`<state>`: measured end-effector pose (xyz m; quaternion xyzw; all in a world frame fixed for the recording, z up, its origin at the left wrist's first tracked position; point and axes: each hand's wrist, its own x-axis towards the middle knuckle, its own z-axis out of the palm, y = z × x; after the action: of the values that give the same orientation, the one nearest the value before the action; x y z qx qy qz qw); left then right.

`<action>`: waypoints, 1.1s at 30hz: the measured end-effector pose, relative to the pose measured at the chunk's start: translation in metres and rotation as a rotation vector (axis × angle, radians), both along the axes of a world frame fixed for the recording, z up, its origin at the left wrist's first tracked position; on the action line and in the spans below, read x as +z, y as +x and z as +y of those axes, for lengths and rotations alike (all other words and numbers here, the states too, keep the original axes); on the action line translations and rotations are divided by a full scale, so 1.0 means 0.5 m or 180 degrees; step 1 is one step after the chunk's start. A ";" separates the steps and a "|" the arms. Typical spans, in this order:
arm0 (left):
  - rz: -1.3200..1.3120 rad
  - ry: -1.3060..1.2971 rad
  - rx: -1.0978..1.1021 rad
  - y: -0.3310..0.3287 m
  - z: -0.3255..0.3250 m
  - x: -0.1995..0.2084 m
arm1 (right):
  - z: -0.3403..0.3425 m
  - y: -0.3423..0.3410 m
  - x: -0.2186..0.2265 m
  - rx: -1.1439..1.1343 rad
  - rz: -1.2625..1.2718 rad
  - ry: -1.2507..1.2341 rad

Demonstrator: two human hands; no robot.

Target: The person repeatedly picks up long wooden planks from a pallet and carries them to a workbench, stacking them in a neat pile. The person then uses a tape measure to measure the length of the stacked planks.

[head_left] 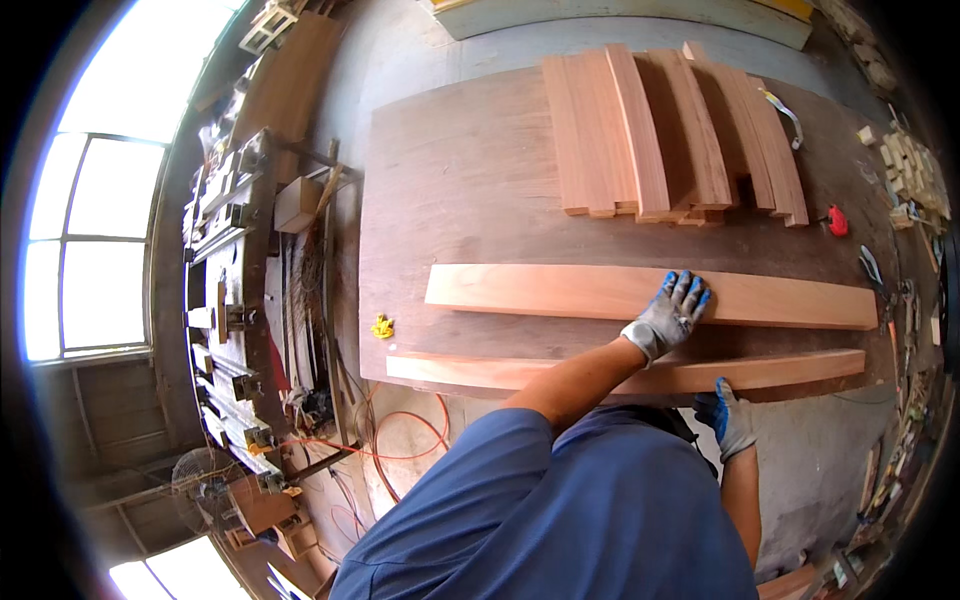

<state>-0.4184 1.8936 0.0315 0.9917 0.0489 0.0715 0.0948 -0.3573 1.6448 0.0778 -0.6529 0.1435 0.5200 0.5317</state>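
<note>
My left hand (672,315) lies flat and open on the far plank (560,292); my right hand (733,418) grips the near plank's (480,371) edge on the counter (450,180).

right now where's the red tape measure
In the head view the red tape measure lies on the workbench at far right, just right of the stacked boards.

- My left hand (672,315), gloved grey and blue, lies flat on the far long plank (560,291).
- My right hand (732,420) grips the near plank (470,371) at the edge of the plywood tabletop (450,170).
- A stack of short boards (670,130) sits beyond, and a red tape measure (837,221) lies to its right.
</note>
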 end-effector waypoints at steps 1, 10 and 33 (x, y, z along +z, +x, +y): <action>0.0038 -0.0004 0.0004 -0.004 0.002 0.004 | 0.001 -0.001 -0.006 0.0015 0.0016 0.0022; 0.0618 -0.0738 0.0097 0.026 0.038 -0.060 | -0.054 0.015 -0.101 0.0912 -0.1035 0.0047; 0.1498 -0.0750 -0.0037 0.007 0.080 0.109 | 0.012 0.007 0.034 -0.0158 0.0178 0.0152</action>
<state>-0.4148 1.9335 0.0862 0.9635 0.0718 -0.1678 0.1961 -0.3540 1.6510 0.0950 -0.6214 0.1620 0.5280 0.5557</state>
